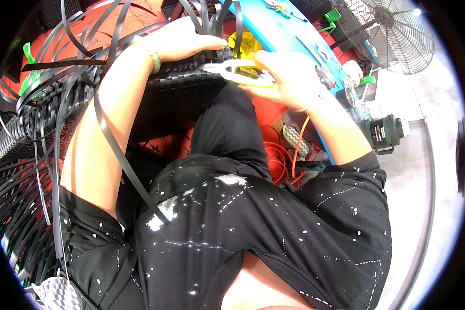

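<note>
A black woven piece (165,82) made of flat plastic strips lies across in front of me, over my legs. My left hand (173,41) is on its upper edge, with the thumb stretched to the right and the other fingers mostly hidden behind loose black strips (212,18). The hand looks closed on the edge. My right hand (289,77) grips snips (237,72) with whitish-yellow handles. Their grey jaws point left, close to the weave just below my left thumb. Bright light washes out detail on both hands.
Long loose strips (106,121) arc over my left arm and pile up at the left. A blue table (258,20) with tools stands to the right. Beyond it are a large fan (392,31) and a dark green jug (385,133). An orange cord (276,155) lies below.
</note>
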A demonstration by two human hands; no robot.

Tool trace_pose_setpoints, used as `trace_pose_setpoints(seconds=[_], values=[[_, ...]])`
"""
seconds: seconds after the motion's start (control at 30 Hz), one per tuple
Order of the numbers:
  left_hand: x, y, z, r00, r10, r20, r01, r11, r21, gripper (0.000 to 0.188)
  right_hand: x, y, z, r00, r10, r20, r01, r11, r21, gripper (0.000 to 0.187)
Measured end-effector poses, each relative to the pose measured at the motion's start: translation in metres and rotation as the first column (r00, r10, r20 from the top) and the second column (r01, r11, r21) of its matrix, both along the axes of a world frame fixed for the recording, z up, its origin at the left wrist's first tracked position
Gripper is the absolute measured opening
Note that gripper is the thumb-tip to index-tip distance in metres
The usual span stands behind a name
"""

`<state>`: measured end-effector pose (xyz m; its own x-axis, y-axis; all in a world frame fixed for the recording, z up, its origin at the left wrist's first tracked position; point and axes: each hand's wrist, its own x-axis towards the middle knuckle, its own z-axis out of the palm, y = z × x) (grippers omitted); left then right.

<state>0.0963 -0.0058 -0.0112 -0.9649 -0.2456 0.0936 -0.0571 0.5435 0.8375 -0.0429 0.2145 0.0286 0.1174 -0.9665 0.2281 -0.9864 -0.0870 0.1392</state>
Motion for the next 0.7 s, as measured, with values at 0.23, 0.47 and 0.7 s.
trace_pose_setpoints(seconds=[0.23,0.47,0.7], values=[[0.005,0.001,0.008,0.998,0.065,0.023,-0.064,0.997,-0.05,0.05,-0.004,0.013,-0.013,0.964,0.165,0.208,-0.162,0.986,-0.029,0.057],[0.011,-0.002,0.002,0.996,0.088,0.015,-0.087,0.996,-0.033,0.054,0.008,0.031,-0.073,0.529,0.337,0.779,0.108,0.883,-0.456,0.065],[0.024,0.005,0.021,0.999,0.015,0.042,-0.022,0.983,0.181,0.023,0.016,-0.018,-0.085,0.194,0.339,0.921,0.285,0.879,-0.383,0.078]])
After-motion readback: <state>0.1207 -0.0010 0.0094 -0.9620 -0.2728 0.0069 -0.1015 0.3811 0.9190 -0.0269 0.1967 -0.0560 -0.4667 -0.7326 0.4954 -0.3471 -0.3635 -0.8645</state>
